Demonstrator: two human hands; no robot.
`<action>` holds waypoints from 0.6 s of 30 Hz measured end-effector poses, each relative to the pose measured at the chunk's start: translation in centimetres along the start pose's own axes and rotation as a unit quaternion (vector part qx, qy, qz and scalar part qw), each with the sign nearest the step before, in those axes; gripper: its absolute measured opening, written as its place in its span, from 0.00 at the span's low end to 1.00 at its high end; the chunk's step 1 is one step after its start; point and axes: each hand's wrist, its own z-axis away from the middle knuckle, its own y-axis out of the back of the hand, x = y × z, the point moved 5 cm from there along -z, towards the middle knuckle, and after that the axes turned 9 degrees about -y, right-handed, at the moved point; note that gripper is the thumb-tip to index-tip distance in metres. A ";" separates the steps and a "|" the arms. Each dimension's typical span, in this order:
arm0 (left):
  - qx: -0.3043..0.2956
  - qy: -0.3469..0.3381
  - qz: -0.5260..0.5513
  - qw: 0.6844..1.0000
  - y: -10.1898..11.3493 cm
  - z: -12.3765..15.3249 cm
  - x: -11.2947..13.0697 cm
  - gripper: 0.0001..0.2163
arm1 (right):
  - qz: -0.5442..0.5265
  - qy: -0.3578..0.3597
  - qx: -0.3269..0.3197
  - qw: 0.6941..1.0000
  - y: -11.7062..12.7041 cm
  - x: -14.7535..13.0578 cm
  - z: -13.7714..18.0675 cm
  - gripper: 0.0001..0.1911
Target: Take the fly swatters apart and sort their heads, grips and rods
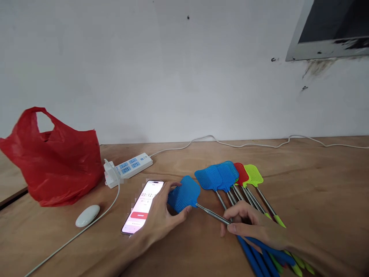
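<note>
A blue fly swatter [184,194] with a thin metal rod lies across the wooden table [317,181]. My left hand [161,219] pinches the edge of its blue mesh head. My right hand [253,225] grips the rod and blue handle lower down. Just behind lies a fanned row of several swatters [227,175] with blue, red and yellow-green heads, their handles running under my right hand.
A phone [142,207] with a lit screen lies beside my left hand. A white power strip [128,167] with its cable, a white oval object [87,215] and a red plastic bag [54,159] sit at the left. A white wall stands behind.
</note>
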 end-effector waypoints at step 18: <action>0.001 0.049 0.061 0.997 -0.6 0.3 -1.0 0.24 | -0.006 -0.044 0.040 0.998 0.4 0.4 -0.3 0.19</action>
